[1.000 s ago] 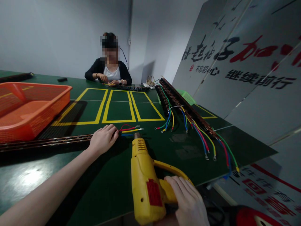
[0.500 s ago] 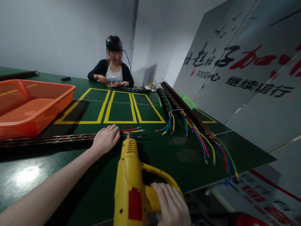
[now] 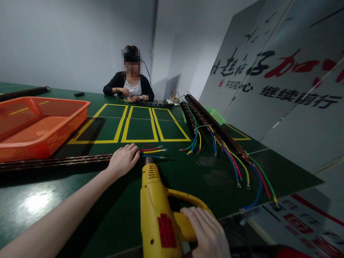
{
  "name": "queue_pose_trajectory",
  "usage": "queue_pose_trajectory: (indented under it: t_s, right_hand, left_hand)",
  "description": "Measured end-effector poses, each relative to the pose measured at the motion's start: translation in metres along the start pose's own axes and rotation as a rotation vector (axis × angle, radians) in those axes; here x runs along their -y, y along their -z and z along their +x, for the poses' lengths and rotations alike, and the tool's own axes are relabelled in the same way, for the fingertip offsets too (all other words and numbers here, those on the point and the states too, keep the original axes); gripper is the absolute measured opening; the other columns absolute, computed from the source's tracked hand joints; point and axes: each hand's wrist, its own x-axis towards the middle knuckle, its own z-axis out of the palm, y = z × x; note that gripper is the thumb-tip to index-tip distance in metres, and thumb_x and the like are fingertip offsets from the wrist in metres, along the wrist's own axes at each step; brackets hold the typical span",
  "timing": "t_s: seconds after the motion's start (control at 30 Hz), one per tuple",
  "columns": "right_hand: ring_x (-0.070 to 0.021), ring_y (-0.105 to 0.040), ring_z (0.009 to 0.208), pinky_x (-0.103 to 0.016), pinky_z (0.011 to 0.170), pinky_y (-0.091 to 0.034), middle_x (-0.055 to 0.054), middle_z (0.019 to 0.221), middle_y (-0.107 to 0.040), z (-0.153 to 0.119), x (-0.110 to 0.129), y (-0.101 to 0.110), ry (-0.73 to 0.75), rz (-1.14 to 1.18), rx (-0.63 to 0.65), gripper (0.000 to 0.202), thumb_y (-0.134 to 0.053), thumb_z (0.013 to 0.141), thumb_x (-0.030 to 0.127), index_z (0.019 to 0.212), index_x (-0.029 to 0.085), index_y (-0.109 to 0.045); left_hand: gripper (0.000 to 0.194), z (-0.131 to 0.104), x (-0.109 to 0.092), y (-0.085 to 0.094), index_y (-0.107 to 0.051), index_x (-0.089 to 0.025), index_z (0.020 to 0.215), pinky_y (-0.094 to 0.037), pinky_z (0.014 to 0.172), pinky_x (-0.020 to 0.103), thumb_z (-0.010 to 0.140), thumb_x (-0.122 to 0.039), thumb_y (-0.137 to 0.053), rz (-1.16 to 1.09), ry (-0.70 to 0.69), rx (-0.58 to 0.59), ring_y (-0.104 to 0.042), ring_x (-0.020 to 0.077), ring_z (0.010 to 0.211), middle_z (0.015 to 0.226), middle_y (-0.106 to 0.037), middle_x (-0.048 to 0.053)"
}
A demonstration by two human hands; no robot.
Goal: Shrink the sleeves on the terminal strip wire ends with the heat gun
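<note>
My right hand [image 3: 205,229] is wrapped round the handle of a yellow heat gun [image 3: 154,200], at the bottom middle of the head view. The gun's metal nozzle [image 3: 148,160] points away from me, close to a blue wire [image 3: 154,156]. My left hand [image 3: 124,157] is closed over the right end of a long dark wire harness [image 3: 80,158] lying on the table. Beyond its fingers stick out red, yellow and blue wires tipped with ring terminals [image 3: 164,149]. The part of the harness under my palm is hidden.
An orange basket [image 3: 67,111] stands at the left on the green table [image 3: 113,215]. More wire harnesses [image 3: 215,122] lie at the right, their coloured ends hanging towards the near edge. Across the table sits a person [image 3: 129,82] with both hands over a dark strip.
The heat gun and my right hand have shifted slightly right and down, so the nozzle no longer covers the blue wire. My left hand keeps its grip while the whole view shifts a little.
</note>
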Motion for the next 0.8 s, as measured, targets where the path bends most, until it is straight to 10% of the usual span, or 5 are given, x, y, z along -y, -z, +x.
queue_pose_trajectory:
  t_s: [0.57, 0.8]
  right_hand:
    - [-0.0196, -0.067, 0.080, -0.030, 0.075, -0.048, -0.007, 0.091, -0.071, -0.012, -0.029, 0.009, 0.110, -0.239, 0.006, 0.036, -0.047, 0.076, 0.028, 0.107, 0.011, -0.055]
    - [-0.0151, -0.068, 0.074, -0.028, 0.072, -0.048, -0.002, 0.085, -0.073, -0.006, -0.010, 0.004, 0.214, -0.243, -0.032, 0.031, -0.038, 0.077, 0.020, 0.098, 0.013, -0.059]
  left_hand:
    - [0.045, 0.012, 0.014, 0.007, -0.059, -0.019, 0.093, -0.045, 0.079, 0.037, 0.092, -0.047, -0.024, -0.193, -0.049, 0.172, -0.057, 0.0235, 0.095, 0.101, -0.061, 0.009]
    - [0.046, 0.037, 0.026, 0.012, -0.063, -0.017, 0.093, -0.048, 0.077, 0.030, 0.081, -0.056, -0.040, -0.578, -0.012, 0.501, -0.060, 0.0201, 0.085, 0.095, -0.065, 0.005]
